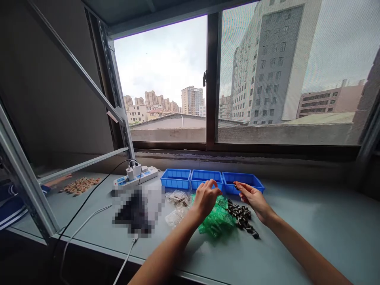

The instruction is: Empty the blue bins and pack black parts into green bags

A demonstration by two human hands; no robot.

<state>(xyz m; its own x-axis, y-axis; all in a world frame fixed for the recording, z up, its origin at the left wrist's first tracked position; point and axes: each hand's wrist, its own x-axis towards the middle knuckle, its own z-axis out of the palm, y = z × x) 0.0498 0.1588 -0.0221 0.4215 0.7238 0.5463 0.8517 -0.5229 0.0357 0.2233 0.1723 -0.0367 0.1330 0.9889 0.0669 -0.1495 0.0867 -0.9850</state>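
My right hand (255, 202) pinches a small dark piece (236, 186) between thumb and fingertips, in front of the right blue bin (247, 181). My left hand (206, 198) is raised before the middle blue bin (204, 176), its fingers curled in a pinch; whether anything is in them I cannot make out. Below and between the hands lies a crumpled green plastic bag (216, 221). Beside it, a pile of small dark, shiny cylindrical pieces (242, 215) spreads on the table. Clear plastic bags (178, 204) with small parts lie left of my left hand.
A left blue bin (175, 180) completes the row by the window. Further left are a white power strip (136, 178), cables, a blurred-out object (136, 213) and a metal shelf post (28, 178). Behind that post, another person's arm (59, 180) reaches toward small tan pieces (80, 185).
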